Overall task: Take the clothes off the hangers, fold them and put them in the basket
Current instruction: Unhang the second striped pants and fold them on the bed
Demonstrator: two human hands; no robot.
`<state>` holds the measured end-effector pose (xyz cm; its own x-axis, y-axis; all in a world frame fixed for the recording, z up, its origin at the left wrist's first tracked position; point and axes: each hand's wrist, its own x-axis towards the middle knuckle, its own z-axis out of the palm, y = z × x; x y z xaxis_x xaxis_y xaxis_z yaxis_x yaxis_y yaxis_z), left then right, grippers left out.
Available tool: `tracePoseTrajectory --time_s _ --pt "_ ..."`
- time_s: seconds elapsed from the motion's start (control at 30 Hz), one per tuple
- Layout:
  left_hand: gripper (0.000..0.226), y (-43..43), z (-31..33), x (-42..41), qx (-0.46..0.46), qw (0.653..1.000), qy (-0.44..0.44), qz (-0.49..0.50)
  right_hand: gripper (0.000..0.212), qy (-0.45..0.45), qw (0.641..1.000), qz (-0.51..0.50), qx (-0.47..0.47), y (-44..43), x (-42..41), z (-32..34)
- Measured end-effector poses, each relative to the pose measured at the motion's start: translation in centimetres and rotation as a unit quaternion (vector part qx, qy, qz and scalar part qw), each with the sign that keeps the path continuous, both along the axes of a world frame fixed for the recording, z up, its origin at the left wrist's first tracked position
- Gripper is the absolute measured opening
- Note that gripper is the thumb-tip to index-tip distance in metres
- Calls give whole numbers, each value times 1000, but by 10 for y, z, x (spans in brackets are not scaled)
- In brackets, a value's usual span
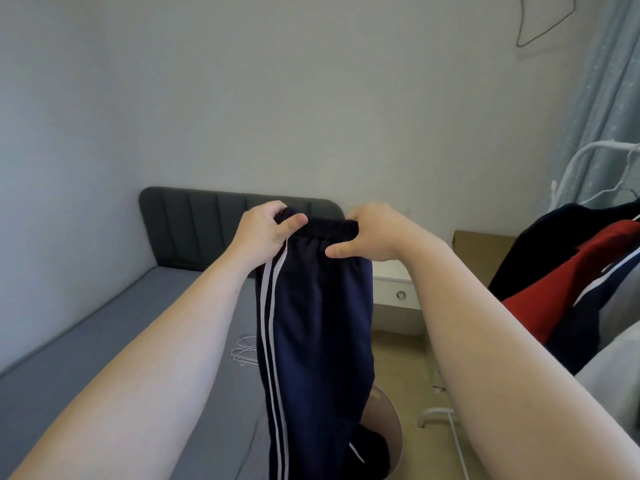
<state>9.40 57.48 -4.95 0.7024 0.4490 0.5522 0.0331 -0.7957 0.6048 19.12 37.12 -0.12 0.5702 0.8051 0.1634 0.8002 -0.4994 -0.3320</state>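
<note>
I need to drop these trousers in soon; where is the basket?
In the head view, the basket sits at bottom centre, just right of the bed, mostly hidden behind the hanging navy trousers.

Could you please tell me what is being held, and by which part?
The navy track pants, by the elastic waistband: left hand at one end, right hand at the other.

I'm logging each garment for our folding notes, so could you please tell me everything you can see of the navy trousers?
The navy trousers look like soft jersey, with a gathered elastic waistband and two white stripes down one side. They hang straight down, legs together: the left hand and right hand each grip one end of the waistband. They hang beside the bed, in front of the basket; the hems are out of view.
</note>
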Motion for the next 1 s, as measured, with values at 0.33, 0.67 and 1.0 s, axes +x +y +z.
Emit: tracePoseTrajectory --time_s 0.33,0.67,1.0 --pt "34 45 -10 -30 -19 998 62 -8 66 244 937 -65 240 64 8 -50" --pt "35 96 -26 -49 -28 998 47 20 32 161 958 -59 230 128 -8 -67" --pt "36 154 -22 -23 -46 994 91 25 26 123 972 -56 193 191 22 -67"
